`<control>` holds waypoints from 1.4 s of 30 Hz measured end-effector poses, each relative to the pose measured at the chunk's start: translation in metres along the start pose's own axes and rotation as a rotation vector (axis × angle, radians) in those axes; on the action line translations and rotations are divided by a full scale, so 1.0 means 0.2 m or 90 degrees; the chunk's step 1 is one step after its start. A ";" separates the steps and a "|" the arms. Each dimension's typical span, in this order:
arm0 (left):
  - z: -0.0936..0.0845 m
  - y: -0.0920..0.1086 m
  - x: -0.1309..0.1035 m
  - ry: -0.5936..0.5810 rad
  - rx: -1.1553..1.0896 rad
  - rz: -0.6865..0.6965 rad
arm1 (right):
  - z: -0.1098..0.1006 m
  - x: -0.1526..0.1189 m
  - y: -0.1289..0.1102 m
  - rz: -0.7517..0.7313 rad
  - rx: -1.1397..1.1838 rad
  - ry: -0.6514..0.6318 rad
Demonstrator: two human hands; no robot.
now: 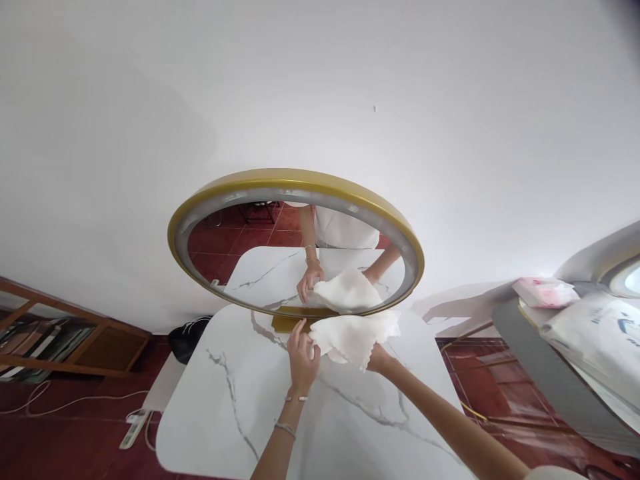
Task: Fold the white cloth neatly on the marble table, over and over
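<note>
Against a white wall (pixel 310 87), a marbled table (pixel 200 427) bears a gold-rimmed mirror (pixel 296 243). At its foot, a white cloth (pixel 355 339) lies right of the left hand (pixel 303 353), whose thumb and fingers pinch its near corner. The right hand (pixel 379 359) meets the cloth's other end (fingers hidden, grip impossible to tell). Its long axis runs side to side, narrower end pointing left.

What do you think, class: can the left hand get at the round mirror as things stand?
Probably yes: the left hand is close to the lower edge of the round mirror, with nothing plainly blocking; the white cloth lies mostly to its right.
</note>
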State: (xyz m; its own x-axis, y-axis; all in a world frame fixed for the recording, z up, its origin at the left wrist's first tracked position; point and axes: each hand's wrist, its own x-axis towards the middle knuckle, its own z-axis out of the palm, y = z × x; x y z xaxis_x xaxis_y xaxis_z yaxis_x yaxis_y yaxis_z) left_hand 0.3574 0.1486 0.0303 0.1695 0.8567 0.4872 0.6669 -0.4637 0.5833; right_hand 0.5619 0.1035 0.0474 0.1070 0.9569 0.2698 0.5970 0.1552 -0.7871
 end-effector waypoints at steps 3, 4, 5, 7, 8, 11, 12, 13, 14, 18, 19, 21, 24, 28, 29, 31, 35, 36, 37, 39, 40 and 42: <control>-0.04 0.05 -0.01 -0.135 -0.066 0.012 | 0.01 -0.13 0.01 0.027 0.027 0.038; -0.04 0.07 -0.02 -0.175 -0.094 0.003 | 0.00 -0.18 0.01 0.057 0.042 0.086; -0.05 0.08 -0.03 -0.205 -0.119 -0.008 | 0.00 -0.22 -0.01 0.090 0.065 0.149; -0.06 0.12 -0.03 -0.246 -0.152 -0.020 | -0.02 -0.26 -0.04 0.137 0.111 0.280; -0.07 0.14 -0.03 -0.263 -0.159 -0.017 | -0.04 -0.27 -0.05 0.141 0.116 0.326; -0.13 0.18 0.00 -0.319 -0.169 0.005 | -0.11 -0.25 -0.09 0.103 0.018 0.347; -0.15 0.19 0.01 -0.337 -0.175 0.013 | -0.15 -0.23 -0.09 0.096 -0.027 0.347; -0.17 0.20 0.02 -0.352 -0.181 0.017 | -0.20 -0.22 -0.10 0.087 -0.062 0.346; -0.19 0.19 0.03 -0.363 -0.188 0.014 | -0.24 -0.22 -0.11 0.074 -0.083 0.341; -0.29 0.15 0.09 -0.397 -0.217 -0.059 | -0.44 -0.29 -0.17 0.049 -0.061 0.207; -0.33 0.14 0.10 -0.420 -0.223 -0.070 | -0.49 -0.33 -0.20 0.067 -0.041 0.171; -0.41 0.14 0.14 -0.476 -0.231 -0.075 | -0.58 -0.42 -0.26 0.114 -0.002 0.128; -0.57 0.22 0.18 -0.501 -0.257 -0.128 | -0.71 -0.58 -0.39 0.173 0.032 0.134; -0.75 0.40 0.17 -0.431 -0.329 -0.232 | -0.90 -0.75 -0.52 0.226 0.063 0.236; -0.75 0.44 0.16 -0.411 -0.343 -0.245 | -0.94 -0.77 -0.52 0.230 0.076 0.266; -0.72 0.52 0.14 -0.376 -0.365 -0.259 | -0.99 -0.78 -0.50 0.233 0.098 0.312; -0.45 0.57 0.15 -0.349 -0.378 -0.274 | -0.99 -0.67 -0.25 0.247 0.096 0.340; -0.36 0.57 0.17 -0.347 -0.361 -0.273 | -0.97 -0.62 -0.15 0.255 0.081 0.335; -0.28 0.56 0.19 -0.340 -0.335 -0.268 | -0.95 -0.55 -0.06 0.263 0.061 0.328; -0.11 0.53 0.22 -0.301 -0.253 -0.256 | -0.89 -0.42 0.13 0.273 -0.009 0.313; -0.03 0.51 0.21 -0.258 -0.202 -0.248 | -0.85 -0.36 0.21 0.279 -0.031 0.316; 0.11 0.46 0.14 -0.142 -0.098 -0.218 | -0.76 -0.28 0.34 0.291 -0.063 0.329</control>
State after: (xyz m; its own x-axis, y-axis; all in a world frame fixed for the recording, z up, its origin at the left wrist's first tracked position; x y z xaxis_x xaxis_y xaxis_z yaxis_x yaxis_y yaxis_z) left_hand 0.4395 0.1346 0.0837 0.1204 0.9870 0.1061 0.5991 -0.1574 0.7851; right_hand 0.7170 0.0223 0.0624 0.7148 0.6777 0.1722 0.4688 -0.2817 -0.8372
